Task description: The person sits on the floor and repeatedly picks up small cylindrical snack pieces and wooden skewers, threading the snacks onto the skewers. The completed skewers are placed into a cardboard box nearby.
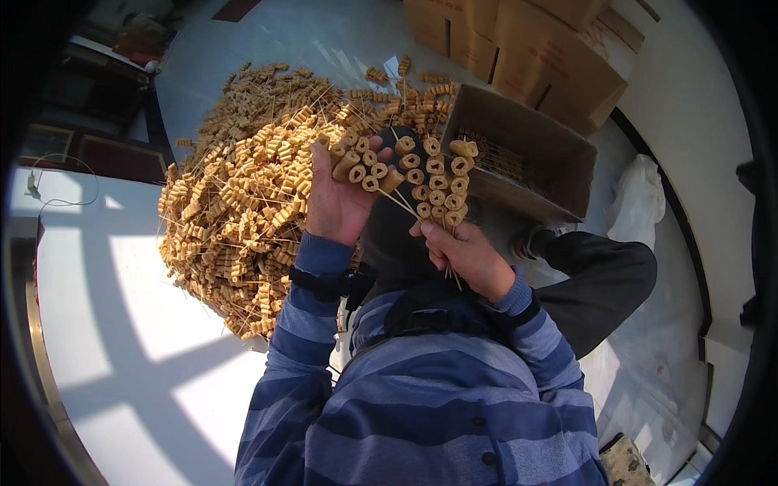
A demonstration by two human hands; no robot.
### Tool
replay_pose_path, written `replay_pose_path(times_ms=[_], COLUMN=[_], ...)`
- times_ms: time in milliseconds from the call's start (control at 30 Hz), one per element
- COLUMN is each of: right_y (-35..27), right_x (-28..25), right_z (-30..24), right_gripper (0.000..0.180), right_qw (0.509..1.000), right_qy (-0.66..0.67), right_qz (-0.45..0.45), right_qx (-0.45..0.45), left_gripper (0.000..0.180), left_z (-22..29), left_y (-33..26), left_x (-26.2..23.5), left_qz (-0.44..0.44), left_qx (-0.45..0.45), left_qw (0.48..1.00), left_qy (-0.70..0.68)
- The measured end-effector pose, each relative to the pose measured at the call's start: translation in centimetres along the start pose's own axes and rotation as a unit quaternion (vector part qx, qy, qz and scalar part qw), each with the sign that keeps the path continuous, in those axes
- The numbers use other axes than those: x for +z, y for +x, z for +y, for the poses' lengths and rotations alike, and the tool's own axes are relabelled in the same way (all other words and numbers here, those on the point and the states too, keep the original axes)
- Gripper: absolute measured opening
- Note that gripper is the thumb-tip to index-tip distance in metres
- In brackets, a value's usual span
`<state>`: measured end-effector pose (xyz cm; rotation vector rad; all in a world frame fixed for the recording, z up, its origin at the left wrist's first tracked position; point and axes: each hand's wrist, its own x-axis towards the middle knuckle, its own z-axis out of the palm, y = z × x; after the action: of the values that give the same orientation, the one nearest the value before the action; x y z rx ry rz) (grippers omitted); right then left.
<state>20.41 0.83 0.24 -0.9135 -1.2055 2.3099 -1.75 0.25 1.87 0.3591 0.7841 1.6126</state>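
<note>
**Pale sunlit floor (162, 328), a big heap (243, 202) of tan skewers, and two busy hands**

Bars of shadow cross the floor on the left, and dark cabinets (101, 154) stand beyond it at the far left. A white wall (689, 105) curves up the right side, with clear plastic sheeting (640, 194) crumpled near its foot. The heap spreads left of the hands and far beyond them; its pieces are ridged tan tubes on thin sticks.

In the middle, the right hand (470, 255) is clenched around the lower sticks of a fanned bunch of skewers (438, 182). Their ring-shaped ends face up, side by side in rows above the fist. The left hand (336, 198) is turned palm up, with a smaller group of skewers (365, 166) lying across its fingers. The sticks of this group slant right to the right hand's fingertips. How tightly the left fingers close cannot be told.

Just beyond the right hand sits an open cardboard box (535, 201), with more skewers (498, 154) lying inside in shade. Closed brown cartons (519, 65) stand behind it. The person wears a blue striped sweater (446, 389) and dark trousers (600, 267), one knee bent out to the right.
</note>
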Motion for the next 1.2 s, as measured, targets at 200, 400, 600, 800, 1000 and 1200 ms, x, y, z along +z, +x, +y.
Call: replay_pose_path(times_ms=[200,400,600,800,1000,1200], right_y=[-0.7,-0.6,-0.2,0.3,0.1,-0.4], right_x=[0.2,-0.2,-0.3,-0.2,0.5,-0.5], right_z=[-0.5,-1.0,-1.0,-0.1,0.6,-1.0], right_gripper=[0.031,0.031,0.031,0.029,0.030,0.036], right_qw=[1.000,0.999,0.995,0.988,0.982,0.991], right_qy=[0.014,0.047,0.044,0.015,-0.060,0.004], right_qz=[0.012,-0.006,0.074,0.113,0.132,0.111], right_qx=[-0.002,-0.010,-0.045,-0.100,-0.123,-0.076], left_gripper=[0.057,0.045,0.045,0.050,0.050,0.049], left_z=[-0.3,-1.0,-2.8,-3.9,-4.8,-4.3], left_y=[0.7,0.4,-0.7,-1.4,-1.6,-1.2], left_x=[1.2,1.1,2.2,2.4,2.2,1.6], left_qz=[-0.017,-0.002,0.014,0.005,0.050,0.008], left_qx=[0.007,-0.004,0.009,-0.003,-0.020,-0.002], left_qw=[1.000,1.000,1.000,1.000,0.998,1.000], left_qy=[-0.007,0.008,0.021,0.009,0.017,-0.008])
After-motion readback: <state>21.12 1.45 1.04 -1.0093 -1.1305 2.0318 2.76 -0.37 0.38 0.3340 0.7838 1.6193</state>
